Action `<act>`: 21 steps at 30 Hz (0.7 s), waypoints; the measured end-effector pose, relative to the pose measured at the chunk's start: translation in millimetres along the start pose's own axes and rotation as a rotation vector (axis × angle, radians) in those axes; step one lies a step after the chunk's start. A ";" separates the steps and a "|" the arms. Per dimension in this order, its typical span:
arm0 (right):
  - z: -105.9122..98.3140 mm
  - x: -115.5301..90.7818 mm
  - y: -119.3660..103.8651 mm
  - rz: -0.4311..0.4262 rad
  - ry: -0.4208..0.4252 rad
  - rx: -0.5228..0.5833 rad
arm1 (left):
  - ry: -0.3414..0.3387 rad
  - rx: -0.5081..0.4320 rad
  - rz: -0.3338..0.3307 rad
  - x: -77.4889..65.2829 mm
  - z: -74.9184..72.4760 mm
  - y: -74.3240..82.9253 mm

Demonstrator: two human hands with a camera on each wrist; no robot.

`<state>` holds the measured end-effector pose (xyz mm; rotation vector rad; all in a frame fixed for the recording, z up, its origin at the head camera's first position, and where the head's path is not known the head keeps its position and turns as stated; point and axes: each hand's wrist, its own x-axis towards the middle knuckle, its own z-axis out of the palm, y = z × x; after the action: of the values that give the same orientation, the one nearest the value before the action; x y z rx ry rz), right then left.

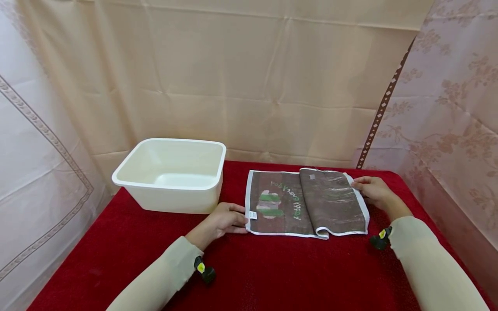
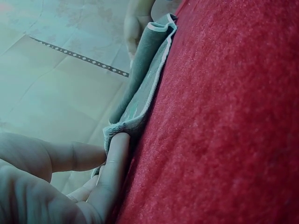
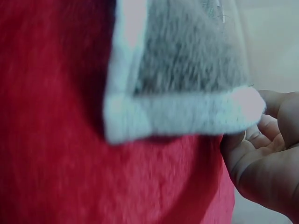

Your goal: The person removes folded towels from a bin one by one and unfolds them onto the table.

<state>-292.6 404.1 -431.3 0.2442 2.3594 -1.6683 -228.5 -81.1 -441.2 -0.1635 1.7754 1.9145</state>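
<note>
A brown towel with a white border lies on the red-covered table, its right part doubled over to the left. Green mirrored lettering, a striped green print and a small white tag show on its left part. At the towel's left edge, my left hand pinches the border near the front corner; the left wrist view shows the thumb and a finger against that edge. My right hand pinches the far right edge, thumb above. Up close in the right wrist view is the towel's white-trimmed corner, with some fingertips hidden behind the cloth.
A deep white plastic basin stands at the table's back left, beside my left hand. Red plush cloth covers the table. Beige curtain hangs behind it, with patterned drapes at the sides.
</note>
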 end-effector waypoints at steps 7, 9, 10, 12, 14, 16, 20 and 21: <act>-15.5 -6.8 7.0 -0.001 0.017 -0.047 | -0.001 0.004 -0.002 -0.6 0.1 0.8; -21.3 -8.0 10.6 -0.002 0.021 -0.041 | -0.003 0.004 -0.001 -0.9 0.2 1.3; -24.0 -8.7 12.3 -0.004 0.023 -0.035 | -0.004 0.004 0.000 -1.0 0.3 1.4; -29.3 -10.5 15.8 -0.008 0.033 -0.031 | -0.005 0.006 0.000 -1.0 0.4 1.6; -33.0 -12.4 18.2 -0.011 0.039 -0.027 | -0.006 0.010 0.000 -1.2 0.3 1.6; -34.9 -14.2 19.2 -0.012 0.037 -0.019 | -0.005 0.013 -0.001 -1.3 0.2 1.5; -35.0 -17.6 16.8 -0.002 0.008 -0.053 | -0.004 0.015 0.000 -1.4 0.5 1.5; -35.1 -18.5 15.6 0.009 -0.003 -0.072 | -0.005 0.014 0.001 -1.3 0.7 1.6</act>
<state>-274.1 442.4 -428.9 0.2385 2.4065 -1.5755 -227.8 -80.8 -439.1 -0.1526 1.7850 1.9015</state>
